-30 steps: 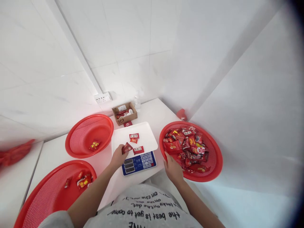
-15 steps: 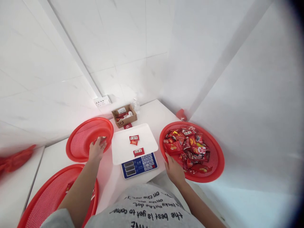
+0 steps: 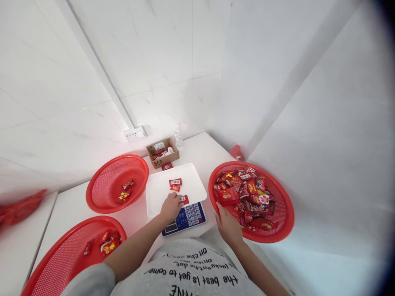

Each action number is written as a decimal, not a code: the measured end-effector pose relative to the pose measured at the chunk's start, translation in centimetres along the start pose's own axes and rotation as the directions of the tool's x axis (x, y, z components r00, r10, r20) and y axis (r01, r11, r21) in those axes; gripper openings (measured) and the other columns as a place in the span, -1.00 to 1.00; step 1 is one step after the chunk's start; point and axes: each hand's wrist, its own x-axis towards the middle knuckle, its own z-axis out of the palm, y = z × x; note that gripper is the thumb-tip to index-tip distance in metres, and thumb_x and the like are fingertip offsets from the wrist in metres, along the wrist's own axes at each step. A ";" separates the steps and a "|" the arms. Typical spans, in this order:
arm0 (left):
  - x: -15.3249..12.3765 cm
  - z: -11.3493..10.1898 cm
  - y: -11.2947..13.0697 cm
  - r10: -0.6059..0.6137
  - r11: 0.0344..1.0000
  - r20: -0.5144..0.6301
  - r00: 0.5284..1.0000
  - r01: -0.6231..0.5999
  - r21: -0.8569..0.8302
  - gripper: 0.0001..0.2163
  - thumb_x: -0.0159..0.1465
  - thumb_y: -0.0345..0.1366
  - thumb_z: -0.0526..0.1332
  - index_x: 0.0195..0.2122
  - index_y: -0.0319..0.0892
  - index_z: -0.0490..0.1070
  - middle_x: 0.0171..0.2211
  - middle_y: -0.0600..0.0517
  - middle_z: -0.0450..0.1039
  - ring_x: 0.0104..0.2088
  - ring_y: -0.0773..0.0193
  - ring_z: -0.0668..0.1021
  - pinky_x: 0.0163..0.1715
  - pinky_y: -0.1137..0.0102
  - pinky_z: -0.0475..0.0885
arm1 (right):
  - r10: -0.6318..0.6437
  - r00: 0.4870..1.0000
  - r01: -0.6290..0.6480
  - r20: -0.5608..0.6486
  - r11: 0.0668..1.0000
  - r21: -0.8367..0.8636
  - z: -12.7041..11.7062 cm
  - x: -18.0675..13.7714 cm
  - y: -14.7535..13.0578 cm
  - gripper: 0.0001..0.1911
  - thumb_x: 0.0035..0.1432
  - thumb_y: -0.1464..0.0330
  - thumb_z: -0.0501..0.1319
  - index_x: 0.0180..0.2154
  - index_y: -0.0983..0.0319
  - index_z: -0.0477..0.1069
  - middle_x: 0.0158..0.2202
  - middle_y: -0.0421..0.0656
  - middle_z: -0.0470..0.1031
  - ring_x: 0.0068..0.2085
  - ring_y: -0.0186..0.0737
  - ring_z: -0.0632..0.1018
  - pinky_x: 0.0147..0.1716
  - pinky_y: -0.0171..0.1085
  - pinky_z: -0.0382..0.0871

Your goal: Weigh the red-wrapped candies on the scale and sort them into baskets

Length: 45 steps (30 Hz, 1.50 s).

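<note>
My left hand (image 3: 170,206) rests on the near edge of the white scale tray (image 3: 160,195), fingers curled onto a red packet (image 3: 184,199) there. Two more red packets (image 3: 175,184) lie further back on the tray. The blue keypad of the scale (image 3: 188,216) shows just below the hand. My right hand (image 3: 227,224) grips the near rim of the right red basket (image 3: 286,218), which is piled with red snack packets (image 3: 247,193). A red basket (image 3: 101,195) at back left holds two packets (image 3: 125,191).
A third red basket (image 3: 61,255) at front left holds a few packets. A small cardboard box (image 3: 162,153) stands behind the scale, near a wall socket (image 3: 134,133). White walls close in on the table at back and right.
My left hand carried a packet from the scale tray to the back-left basket, dropped it there, and has come back onto the tray's near packet. My right hand stayed on the right basket's rim.
</note>
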 end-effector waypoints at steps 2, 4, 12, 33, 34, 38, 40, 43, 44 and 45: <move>0.1 0.1 0.0 0.017 0.999 0.007 1.000 -0.017 0.031 -0.76 0.24 -0.29 0.07 -0.10 -0.16 0.38 -0.09 -0.09 0.35 -0.03 0.12 0.34 0.00 0.26 0.23 | 0.007 1.000 -0.007 0.006 1.000 -0.009 0.0 0.1 -0.1 -0.48 0.25 0.32 -0.17 0.20 0.33 0.09 0.16 0.00 0.28 0.11 -0.11 0.37 0.03 -0.19 0.25; 0.1 0.1 -0.1 0.018 1.000 -0.001 1.000 -0.018 0.002 -0.81 0.22 -0.32 0.08 -0.15 -0.17 0.36 -0.11 -0.08 0.35 -0.05 0.14 0.35 -0.03 0.28 0.25 | 0.011 1.000 -0.011 0.011 1.000 -0.019 0.0 0.1 -0.1 -0.48 0.25 0.32 -0.17 0.20 0.34 0.09 0.16 0.01 0.27 0.11 -0.10 0.37 0.02 -0.19 0.25; -0.1 -2.8 -3.6 -0.252 0.929 -0.111 0.961 0.208 -0.307 -0.94 0.22 -0.29 0.06 -0.33 -0.12 0.26 -0.39 0.07 0.41 -0.36 0.25 0.46 -0.33 0.38 0.32 | 0.015 1.000 -0.015 0.014 1.000 -0.013 0.2 0.1 -0.1 -0.48 0.26 0.31 -0.17 0.20 0.33 0.08 0.16 0.01 0.27 0.10 -0.10 0.37 0.01 -0.18 0.26; 6.3 -3.2 -3.6 -0.060 0.998 -0.101 0.993 0.062 0.020 -0.72 0.27 -0.29 0.04 -0.04 -0.21 0.38 -0.02 -0.12 0.36 0.03 0.11 0.34 0.00 0.31 0.20 | 0.070 0.997 -0.070 0.011 0.997 0.012 0.4 0.3 -0.2 -0.47 0.23 0.31 -0.15 0.21 0.27 0.08 0.18 -0.02 0.25 0.12 -0.13 0.36 0.04 -0.17 0.24; 6.5 -3.2 -3.5 -0.067 0.997 -0.086 0.994 0.069 0.020 -0.75 0.26 -0.31 0.06 -0.09 -0.22 0.40 -0.05 -0.13 0.37 0.01 0.10 0.34 -0.03 0.31 0.21 | 0.074 0.997 -0.074 0.013 0.997 0.010 0.4 0.3 -0.2 -0.47 0.23 0.30 -0.15 0.21 0.27 0.08 0.18 -0.02 0.25 0.12 -0.12 0.36 0.04 -0.16 0.24; 6.5 -3.2 -3.7 -0.082 0.996 -0.044 0.996 0.083 0.014 -0.86 0.18 -0.41 0.13 -0.24 -0.22 0.40 -0.16 -0.11 0.39 -0.05 0.12 0.37 -0.12 0.35 0.23 | 0.071 0.997 -0.071 0.012 0.997 0.000 0.3 0.3 -0.3 -0.47 0.24 0.31 -0.16 0.21 0.28 0.08 0.17 -0.02 0.26 0.11 -0.12 0.37 0.04 -0.18 0.24; 6.1 -2.9 -3.8 -0.094 0.996 -0.039 0.995 0.094 0.001 -0.89 0.18 -0.41 0.14 -0.27 -0.19 0.37 -0.20 -0.08 0.40 -0.10 0.15 0.39 -0.17 0.37 0.24 | 0.063 0.998 -0.063 0.006 0.998 0.001 0.3 0.2 -0.3 -0.48 0.24 0.31 -0.16 0.21 0.29 0.09 0.18 -0.02 0.26 0.12 -0.13 0.36 0.05 -0.18 0.23; 5.4 -2.3 -4.0 -0.133 0.991 -0.050 0.990 0.131 -0.036 -0.90 0.16 -0.41 0.15 -0.28 -0.17 0.32 -0.25 -0.02 0.38 -0.23 0.23 0.43 -0.27 0.41 0.26 | 0.072 0.997 -0.072 0.008 0.997 0.013 0.3 0.2 -0.3 -0.48 0.24 0.30 -0.16 0.20 0.28 0.10 0.18 -0.02 0.25 0.12 -0.13 0.36 0.04 -0.17 0.24; 5.2 -2.1 -4.1 -0.150 0.988 -0.060 0.987 0.147 -0.053 -0.89 0.15 -0.41 0.16 -0.28 -0.16 0.31 -0.25 -0.01 0.37 -0.28 0.27 0.44 -0.30 0.42 0.27 | 0.076 0.997 -0.076 0.009 0.997 0.018 0.3 0.2 -0.3 -0.48 0.24 0.29 -0.15 0.20 0.28 0.10 0.18 -0.02 0.25 0.11 -0.12 0.37 0.03 -0.17 0.25; 5.0 -2.1 -4.3 -0.167 0.984 -0.076 0.983 0.161 -0.070 -0.88 0.14 -0.42 0.16 -0.28 -0.16 0.30 -0.25 0.01 0.36 -0.32 0.30 0.44 -0.33 0.44 0.27 | 0.078 0.997 -0.079 0.008 0.997 0.023 0.3 0.2 -0.3 -0.48 0.24 0.29 -0.15 0.20 0.28 0.10 0.18 -0.02 0.26 0.11 -0.12 0.37 0.03 -0.16 0.25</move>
